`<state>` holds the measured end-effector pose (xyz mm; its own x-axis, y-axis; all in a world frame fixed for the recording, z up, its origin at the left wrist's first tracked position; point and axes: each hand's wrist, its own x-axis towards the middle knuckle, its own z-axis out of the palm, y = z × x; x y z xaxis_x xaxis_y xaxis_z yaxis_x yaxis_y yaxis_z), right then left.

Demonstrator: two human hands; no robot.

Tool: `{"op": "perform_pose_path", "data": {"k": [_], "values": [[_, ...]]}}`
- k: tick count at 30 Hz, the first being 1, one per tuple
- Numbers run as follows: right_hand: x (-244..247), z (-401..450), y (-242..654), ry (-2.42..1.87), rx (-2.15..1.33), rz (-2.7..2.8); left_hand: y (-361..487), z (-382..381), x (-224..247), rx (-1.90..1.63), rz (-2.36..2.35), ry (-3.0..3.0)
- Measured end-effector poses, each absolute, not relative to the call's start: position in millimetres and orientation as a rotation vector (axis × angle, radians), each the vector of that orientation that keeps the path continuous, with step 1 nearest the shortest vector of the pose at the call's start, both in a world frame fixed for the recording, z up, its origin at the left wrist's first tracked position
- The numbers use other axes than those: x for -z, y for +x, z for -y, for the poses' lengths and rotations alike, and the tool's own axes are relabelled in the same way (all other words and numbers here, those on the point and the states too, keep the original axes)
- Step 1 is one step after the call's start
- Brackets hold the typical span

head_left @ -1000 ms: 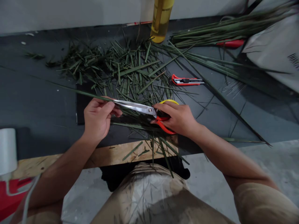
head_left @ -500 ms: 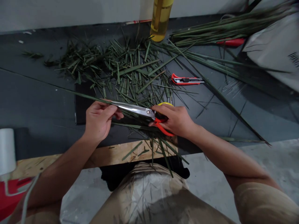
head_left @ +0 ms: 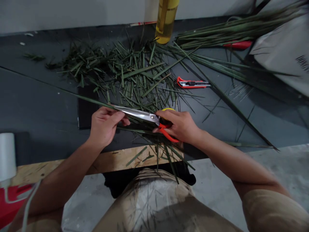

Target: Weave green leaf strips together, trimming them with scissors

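Note:
My right hand (head_left: 177, 124) is wrapped round the handles of a pair of scissors (head_left: 137, 113), one loop red, the other yellow. The silver blades point left and reach my left hand (head_left: 105, 124). There the left fingers pinch a long green leaf strip (head_left: 72, 94) close to the blade tips. From that pinch the strip runs far out to the left edge of the view. Its part along the blades is partly hidden. Beneath the scissors lie loose cut leaf pieces (head_left: 145, 131).
A heap of cut leaf pieces (head_left: 135, 71) spreads behind my hands. Right of it lies a red utility knife (head_left: 193, 83). A yellow bottle (head_left: 166, 22), a long leaf bundle (head_left: 224, 32) and a pale bag (head_left: 285, 51) stand or lie at the back. A white cylinder (head_left: 7, 156) is at left.
My left hand has shifted slightly right along the blades. The right hand with the scissors has moved a little left, and the strip's outer part has swung slightly.

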<state>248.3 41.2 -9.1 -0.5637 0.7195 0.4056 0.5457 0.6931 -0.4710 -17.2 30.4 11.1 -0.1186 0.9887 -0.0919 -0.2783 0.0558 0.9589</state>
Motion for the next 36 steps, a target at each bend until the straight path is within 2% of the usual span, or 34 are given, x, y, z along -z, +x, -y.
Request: {"op": "perform_pose_path", "data": {"k": [10, 18, 23, 28, 31, 36], "values": [[8, -44, 251, -1.028, -0.349, 2.329, -21, -35, -11, -1.454, -1.133, 0.889], [9, -41, 246, -1.051, -0.332, 2.347, -18, -32, -8, -1.391, -1.157, 0.815], [10, -39, 246, -1.031, -0.439, 2.375, -11, -25, -5, -1.29, -1.192, 0.883], [9, -40, 249, -1.166, -0.556, 2.218, -12, -29, -7, -1.336, -1.131, 0.848], [3, -46, 252, -1.256, -0.78, 2.026, -15, -33, -9, -1.374, -1.117, 0.803], [-7, -53, 252, -1.126, -1.56, 1.614, -21, -35, -12, -1.361, -1.166, 0.807]]}}
